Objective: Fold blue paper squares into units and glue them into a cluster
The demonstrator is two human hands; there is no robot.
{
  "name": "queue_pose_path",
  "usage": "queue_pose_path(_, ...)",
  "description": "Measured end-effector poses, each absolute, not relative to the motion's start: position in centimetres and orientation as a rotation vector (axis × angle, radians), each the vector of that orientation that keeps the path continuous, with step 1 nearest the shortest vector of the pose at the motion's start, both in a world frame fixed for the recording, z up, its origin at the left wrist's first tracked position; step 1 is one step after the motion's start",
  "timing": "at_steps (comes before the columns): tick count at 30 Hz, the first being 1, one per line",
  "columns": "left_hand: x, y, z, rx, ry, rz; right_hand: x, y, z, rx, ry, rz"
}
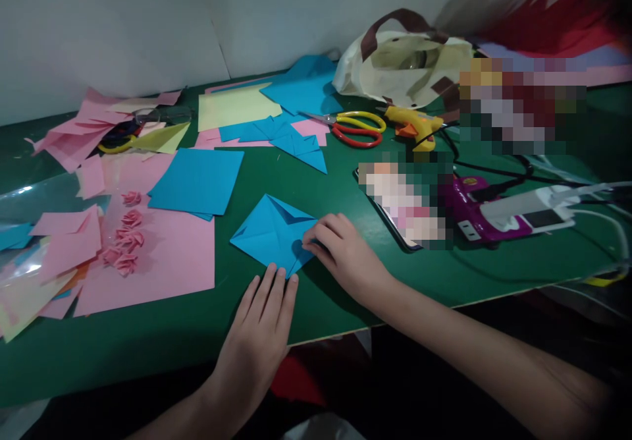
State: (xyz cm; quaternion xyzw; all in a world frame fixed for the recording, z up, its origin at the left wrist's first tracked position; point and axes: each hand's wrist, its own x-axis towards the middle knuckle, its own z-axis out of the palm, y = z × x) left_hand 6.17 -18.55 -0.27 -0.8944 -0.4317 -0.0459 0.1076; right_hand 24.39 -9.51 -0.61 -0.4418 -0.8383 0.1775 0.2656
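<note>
A partly folded sheet of blue origami paper (266, 232) lies on the green table, its corners turned in and creases across its middle. My left hand (259, 321) rests flat, fingers stretched out, with the fingertips at the paper's near corner. At the right corner, my right hand (340, 252) pinches the paper's edge between thumb and fingers. Up and to the left of it sits a small stack of blue squares (197, 180) on a pink sheet (178, 262). Several folded pink paper roses (129, 236) stand on that same pink sheet.
Scissors (355, 130) with red and yellow handles and a yellow glue gun (415, 124) lie behind. A phone (395, 209) and a purple power strip (484, 213) with cables are at right. A cream bag (365, 71) stands by the wall. Paper scraps (74, 236) fill the left.
</note>
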Motion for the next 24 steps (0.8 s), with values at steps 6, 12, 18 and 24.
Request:
queue_pose_path(6,6.4,-18.6,-0.5,-2.607,-1.317,-0.177,24.7,-9.5,-0.8,-1.036,-2.410,0.343)
queue_pose_path(12,6.2,-18.4,-0.3,-2.603,-1.276,-0.165,25.0,-9.9,-0.3,-0.832,-2.541,0.073)
queue_pose_path(18,6.3,-18.4,-0.4,-2.617,-1.343,-0.160,25.3,-11.3,0.1,-0.836,-2.534,-0.004)
queue_pose_path(24,6.5,-18.3,-0.4,-2.609,-1.369,-0.246,25.7,-12.0,-0.1,-0.880,-2.531,0.066)
